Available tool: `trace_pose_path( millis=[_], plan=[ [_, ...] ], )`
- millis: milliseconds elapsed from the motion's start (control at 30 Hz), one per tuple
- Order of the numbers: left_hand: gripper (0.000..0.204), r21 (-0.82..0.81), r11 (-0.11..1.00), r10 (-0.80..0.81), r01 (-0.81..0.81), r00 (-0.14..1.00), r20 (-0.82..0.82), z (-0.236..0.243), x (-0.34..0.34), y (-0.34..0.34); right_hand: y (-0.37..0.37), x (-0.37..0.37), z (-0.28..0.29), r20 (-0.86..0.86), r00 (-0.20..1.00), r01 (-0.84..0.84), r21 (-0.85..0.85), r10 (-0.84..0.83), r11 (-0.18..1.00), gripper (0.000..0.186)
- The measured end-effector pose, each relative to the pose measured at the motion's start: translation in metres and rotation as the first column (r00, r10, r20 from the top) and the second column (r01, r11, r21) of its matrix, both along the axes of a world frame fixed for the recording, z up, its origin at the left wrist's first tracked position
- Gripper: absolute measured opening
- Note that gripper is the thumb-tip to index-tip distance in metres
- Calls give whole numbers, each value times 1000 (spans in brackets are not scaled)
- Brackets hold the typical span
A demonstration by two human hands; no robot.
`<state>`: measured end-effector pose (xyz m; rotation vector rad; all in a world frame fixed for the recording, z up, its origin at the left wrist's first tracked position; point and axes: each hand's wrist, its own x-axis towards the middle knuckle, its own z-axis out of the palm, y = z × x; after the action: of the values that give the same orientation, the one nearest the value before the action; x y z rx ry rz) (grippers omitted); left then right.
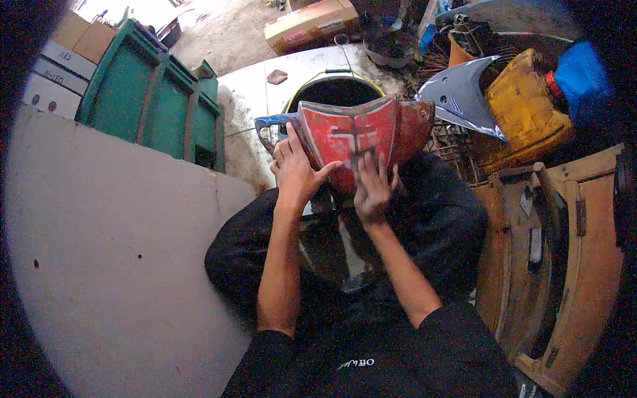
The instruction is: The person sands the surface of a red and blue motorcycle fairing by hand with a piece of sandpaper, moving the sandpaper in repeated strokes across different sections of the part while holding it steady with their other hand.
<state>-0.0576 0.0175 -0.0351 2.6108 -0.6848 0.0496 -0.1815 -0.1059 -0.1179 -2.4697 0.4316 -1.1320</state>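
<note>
A worn red motorcycle body panel [332, 136] with scuffed pale patches rests above my lap. Its left end is blue and its right end dark red. My left hand [296, 169] grips the panel's left side, fingers along the edge and thumb on the red face. My right hand [373, 189], slightly blurred, lies on the lower middle of the face with its fingers stretched out. Whether something thin is under those fingertips I cannot make out. Just behind the panel stands a dark bucket [335, 88] with a yellowish rim, partly covered by it.
A grey-white board [119, 199] fills my left side, with a green cabinet [149, 93] beyond it. At right are a grey panel [454, 93], a yellow jerrycan [527, 106] and a wooden frame [570, 252]. A cardboard box [312, 26] lies ahead on the floor.
</note>
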Motion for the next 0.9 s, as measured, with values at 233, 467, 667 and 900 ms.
trace_pose_path(
  millis=[233, 467, 667, 900],
  plan=[
    [134, 36, 999, 26, -26, 1000, -5, 1, -2, 3, -4, 38, 41, 18, 991, 133, 20, -134, 991, 32],
    [135, 4, 1000, 9, -9, 999, -49, 0, -1, -4, -30, 47, 39, -10, 996, 94, 15, -94, 995, 36],
    [135, -19, 1000, -17, 18, 1000, 22, -8, 2, 0, 11, -9, -6, -60, 990, 127, -47, -130, 991, 36],
    [135, -5, 1000, 9, -9, 1000, -29, -4, 0, 0, -31, 69, 74, -37, 993, 115, -28, -116, 993, 34]
  ],
)
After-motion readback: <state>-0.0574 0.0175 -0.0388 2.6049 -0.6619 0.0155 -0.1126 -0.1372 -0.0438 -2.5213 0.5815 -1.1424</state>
